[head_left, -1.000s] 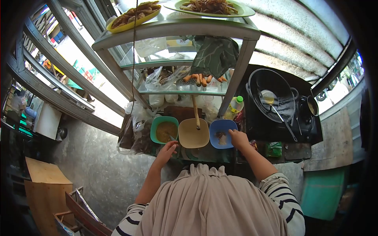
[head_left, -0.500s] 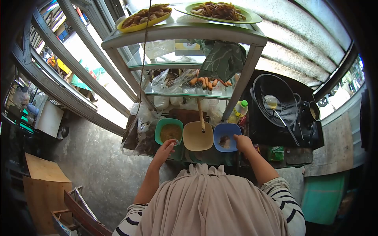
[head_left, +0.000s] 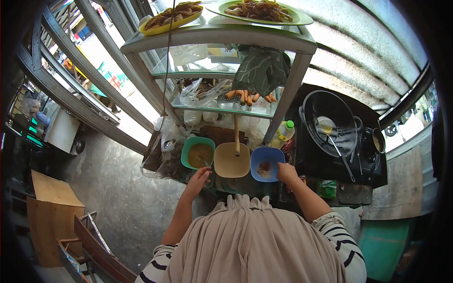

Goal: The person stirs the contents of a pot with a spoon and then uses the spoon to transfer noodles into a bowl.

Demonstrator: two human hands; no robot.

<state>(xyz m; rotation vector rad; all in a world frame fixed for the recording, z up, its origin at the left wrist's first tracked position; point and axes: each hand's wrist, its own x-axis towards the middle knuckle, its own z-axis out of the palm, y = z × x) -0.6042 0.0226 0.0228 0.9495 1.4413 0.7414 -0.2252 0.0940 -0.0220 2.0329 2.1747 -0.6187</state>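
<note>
At the near edge of the green bowl [head_left: 185, 154], my left hand [head_left: 200, 180] pinches a small spoon handle [head_left: 206, 163] that dips toward the yellowish-brown mixture [head_left: 199, 154]. The fingers of my right hand [head_left: 287, 173] grip the right rim of the blue bowl [head_left: 267, 157], which holds pale and reddish-brown powder [head_left: 264, 169]. Between these two bowls sits a cream bowl [head_left: 231, 166], with a wooden stick [head_left: 237, 129] reaching over its far rim.
A glass-shelved cabinet [head_left: 217, 39] with carrots [head_left: 245, 97] and plates of food rises behind the bowls. To the right, a large wok [head_left: 330, 120] with a ladle rests on the stove. A green-capped bottle [head_left: 284, 131] stands behind the blue bowl.
The view has shifted slightly, so the bowls appear a little further left. My left hand still pinches at the green bowl, and my right hand stays on the blue bowl's rim.
</note>
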